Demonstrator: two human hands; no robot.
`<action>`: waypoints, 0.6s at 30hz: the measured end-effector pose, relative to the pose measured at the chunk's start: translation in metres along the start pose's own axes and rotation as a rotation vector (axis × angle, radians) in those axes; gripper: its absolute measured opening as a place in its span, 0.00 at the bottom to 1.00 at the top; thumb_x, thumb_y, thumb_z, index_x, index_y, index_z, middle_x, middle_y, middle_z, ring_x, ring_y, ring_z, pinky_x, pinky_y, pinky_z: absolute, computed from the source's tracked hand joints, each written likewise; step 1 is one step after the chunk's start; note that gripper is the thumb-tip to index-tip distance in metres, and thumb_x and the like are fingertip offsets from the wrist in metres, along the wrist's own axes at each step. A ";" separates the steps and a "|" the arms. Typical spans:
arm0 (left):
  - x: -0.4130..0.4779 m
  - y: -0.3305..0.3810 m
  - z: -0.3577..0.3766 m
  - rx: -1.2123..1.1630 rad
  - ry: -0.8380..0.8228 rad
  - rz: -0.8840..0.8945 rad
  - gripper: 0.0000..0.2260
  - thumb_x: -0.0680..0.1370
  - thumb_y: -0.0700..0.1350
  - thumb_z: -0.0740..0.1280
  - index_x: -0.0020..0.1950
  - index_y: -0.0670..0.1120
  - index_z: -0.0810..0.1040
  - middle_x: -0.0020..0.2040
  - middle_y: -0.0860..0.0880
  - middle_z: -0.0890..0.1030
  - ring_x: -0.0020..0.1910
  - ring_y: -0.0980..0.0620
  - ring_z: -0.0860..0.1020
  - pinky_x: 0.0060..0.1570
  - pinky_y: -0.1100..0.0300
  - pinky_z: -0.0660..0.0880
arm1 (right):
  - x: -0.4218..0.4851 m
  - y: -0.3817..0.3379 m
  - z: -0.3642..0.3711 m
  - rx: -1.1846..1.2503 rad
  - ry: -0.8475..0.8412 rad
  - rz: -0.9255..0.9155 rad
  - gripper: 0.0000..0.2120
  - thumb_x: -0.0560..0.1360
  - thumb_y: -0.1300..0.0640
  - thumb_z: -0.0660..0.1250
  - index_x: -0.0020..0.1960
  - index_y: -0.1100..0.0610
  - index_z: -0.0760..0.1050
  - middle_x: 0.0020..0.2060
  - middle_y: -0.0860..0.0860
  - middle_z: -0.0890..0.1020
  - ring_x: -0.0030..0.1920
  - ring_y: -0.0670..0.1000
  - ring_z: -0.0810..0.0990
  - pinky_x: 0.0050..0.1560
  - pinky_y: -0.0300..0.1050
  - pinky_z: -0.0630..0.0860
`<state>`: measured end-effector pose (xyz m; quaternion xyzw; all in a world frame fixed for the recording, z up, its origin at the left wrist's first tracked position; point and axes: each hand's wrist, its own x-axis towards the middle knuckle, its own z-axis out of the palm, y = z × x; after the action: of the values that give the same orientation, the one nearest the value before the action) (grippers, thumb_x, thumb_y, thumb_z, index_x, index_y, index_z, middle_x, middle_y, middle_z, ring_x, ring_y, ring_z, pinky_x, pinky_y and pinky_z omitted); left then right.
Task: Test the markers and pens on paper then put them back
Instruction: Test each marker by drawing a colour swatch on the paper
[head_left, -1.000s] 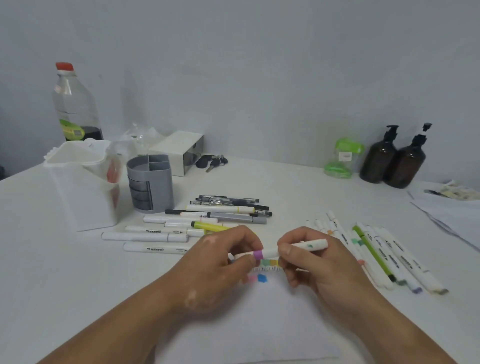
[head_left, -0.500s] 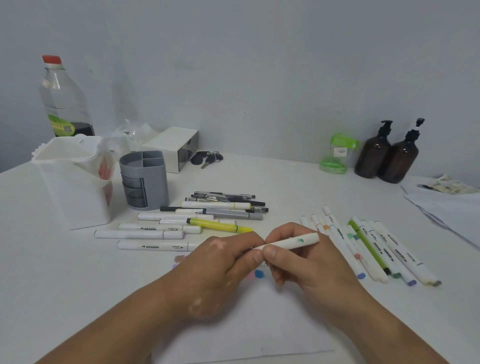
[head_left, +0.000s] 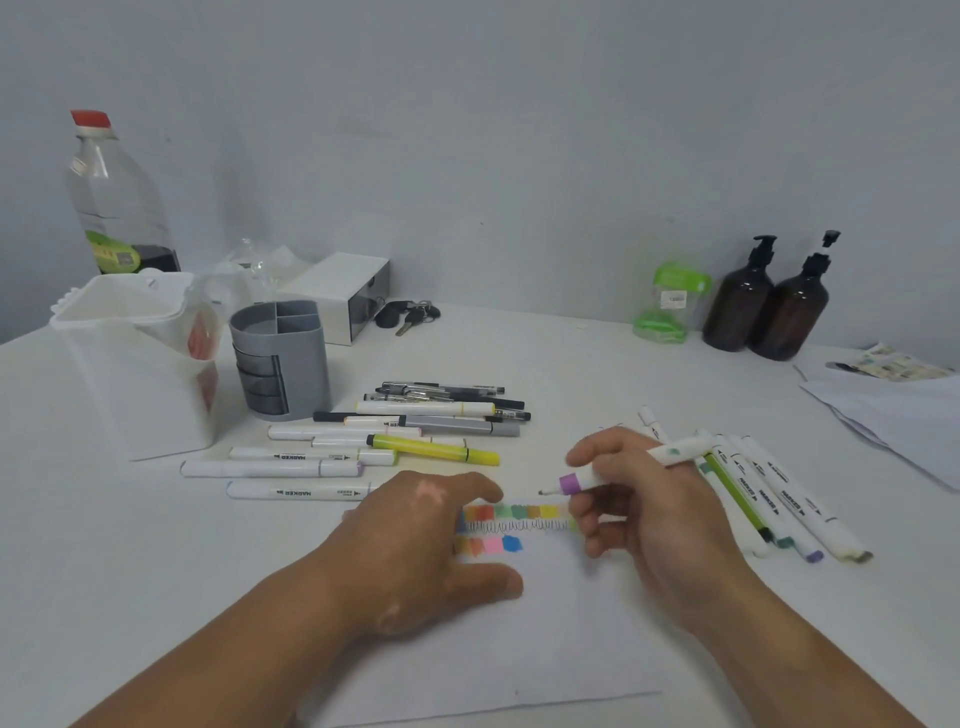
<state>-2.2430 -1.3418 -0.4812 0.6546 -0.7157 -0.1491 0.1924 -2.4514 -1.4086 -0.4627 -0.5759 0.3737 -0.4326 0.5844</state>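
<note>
Head view: the right hand (head_left: 654, 519) pinches the uncapped purple-banded marker (head_left: 582, 479), its tip just above the paper (head_left: 571, 649). The left hand (head_left: 410, 535) lies flat on the paper, fingers spread. Step judged: testing; next, lower the tip onto bare paper.

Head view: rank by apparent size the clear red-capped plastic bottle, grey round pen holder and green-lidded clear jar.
1. Clear red-capped plastic bottle, base hidden.
2. Grey round pen holder, nearer.
3. Green-lidded clear jar.

Brown pump bottles (head_left: 737, 306), keys (head_left: 410, 314), possibly crumpled plastic (head_left: 260, 267)
</note>
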 end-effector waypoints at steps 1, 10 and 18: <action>0.001 0.000 0.000 0.045 -0.033 -0.016 0.34 0.64 0.75 0.68 0.66 0.63 0.71 0.48 0.59 0.77 0.46 0.58 0.76 0.50 0.54 0.79 | -0.001 0.002 0.001 -0.027 -0.023 0.031 0.08 0.65 0.57 0.65 0.37 0.57 0.83 0.30 0.58 0.81 0.28 0.52 0.77 0.26 0.45 0.75; 0.002 -0.005 -0.006 0.070 -0.091 -0.080 0.33 0.63 0.75 0.70 0.65 0.62 0.74 0.50 0.59 0.78 0.48 0.57 0.76 0.51 0.54 0.79 | -0.005 0.018 0.011 -0.481 -0.074 0.066 0.04 0.73 0.58 0.72 0.41 0.49 0.84 0.28 0.53 0.83 0.27 0.49 0.79 0.30 0.41 0.77; 0.003 -0.006 -0.005 0.062 -0.099 -0.075 0.32 0.65 0.73 0.71 0.65 0.62 0.74 0.52 0.58 0.78 0.50 0.55 0.77 0.52 0.53 0.79 | -0.005 0.017 0.014 -0.598 -0.053 0.057 0.04 0.72 0.54 0.73 0.41 0.45 0.83 0.28 0.50 0.83 0.25 0.46 0.78 0.28 0.37 0.75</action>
<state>-2.2355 -1.3451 -0.4790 0.6785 -0.7035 -0.1664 0.1306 -2.4390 -1.3994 -0.4796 -0.7228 0.4851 -0.2715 0.4105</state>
